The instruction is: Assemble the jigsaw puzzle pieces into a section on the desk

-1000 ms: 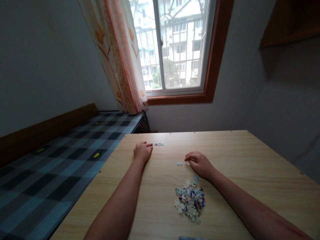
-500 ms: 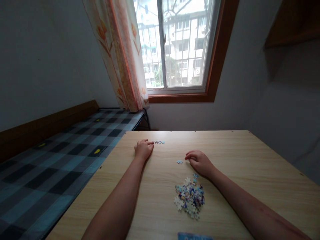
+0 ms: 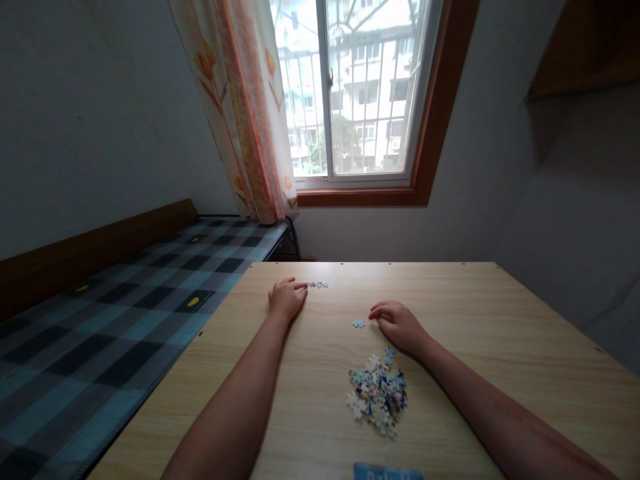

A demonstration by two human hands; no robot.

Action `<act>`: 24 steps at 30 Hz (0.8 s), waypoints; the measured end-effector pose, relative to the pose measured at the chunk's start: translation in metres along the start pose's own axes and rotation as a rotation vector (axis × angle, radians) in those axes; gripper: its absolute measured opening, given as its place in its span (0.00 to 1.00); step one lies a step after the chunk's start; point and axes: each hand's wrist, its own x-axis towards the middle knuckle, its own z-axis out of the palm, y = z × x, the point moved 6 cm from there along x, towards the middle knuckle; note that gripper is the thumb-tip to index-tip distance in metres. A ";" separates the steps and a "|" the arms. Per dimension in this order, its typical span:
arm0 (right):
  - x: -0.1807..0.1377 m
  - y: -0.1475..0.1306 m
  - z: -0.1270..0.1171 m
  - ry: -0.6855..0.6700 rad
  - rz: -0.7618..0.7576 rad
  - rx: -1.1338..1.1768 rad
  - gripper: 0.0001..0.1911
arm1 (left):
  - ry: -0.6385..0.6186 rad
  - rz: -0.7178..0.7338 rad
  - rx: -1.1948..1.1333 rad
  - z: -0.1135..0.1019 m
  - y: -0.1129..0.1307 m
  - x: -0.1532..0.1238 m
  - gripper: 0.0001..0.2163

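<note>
My left hand (image 3: 287,298) lies on the table toward its far left, fingers stretched out. Its fingertips touch or nearly touch the left end of a short row of joined jigsaw pieces (image 3: 320,285). My right hand (image 3: 396,323) rests on the wood with loosely bent fingers and nothing visible in them. Just left of those fingertips, a small gap away, sit a few light-blue jigsaw pieces (image 3: 359,324) that look joined. Nearer to me is a heap of loose jigsaw pieces (image 3: 379,395), some face up and some showing pale backs.
The pale wooden table (image 3: 500,373) fills the foreground. A blue printed item (image 3: 387,472) is cut off at the bottom edge. To the left stands a bed with a checked cover (image 3: 130,333). Behind the table are a curtain (image 3: 250,120) and a window (image 3: 370,100).
Both hands and the jigsaw pieces stay where they were. Only the camera view has shifted very slightly.
</note>
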 end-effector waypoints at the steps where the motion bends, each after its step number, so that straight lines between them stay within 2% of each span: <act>1: 0.000 0.000 0.000 0.000 0.000 0.000 0.15 | -0.004 -0.002 -0.001 0.000 0.000 0.000 0.12; 11: 0.000 0.001 0.001 -0.007 -0.003 0.002 0.16 | 0.046 0.031 -0.050 0.000 -0.003 0.000 0.11; 13: 0.000 0.002 0.001 -0.008 -0.002 0.003 0.16 | 0.091 0.098 -0.076 -0.004 0.002 -0.001 0.11; 16: 0.001 0.002 0.001 -0.008 0.001 0.003 0.15 | 0.136 0.334 -0.126 -0.014 0.025 -0.008 0.10; 17: 0.001 0.003 0.001 -0.007 0.003 0.003 0.15 | 0.116 0.431 -0.146 -0.017 0.038 -0.012 0.10; 19: 0.001 0.002 0.000 -0.004 0.006 0.006 0.15 | -0.011 0.581 -0.176 -0.017 0.064 -0.022 0.08; 22: 0.001 0.001 -0.001 0.002 -0.001 0.010 0.15 | -0.241 0.716 -0.169 -0.011 0.102 -0.041 0.07; 24: 0.002 0.001 -0.001 0.008 -0.006 0.012 0.15 | -0.314 0.774 -0.173 -0.009 0.122 -0.056 0.08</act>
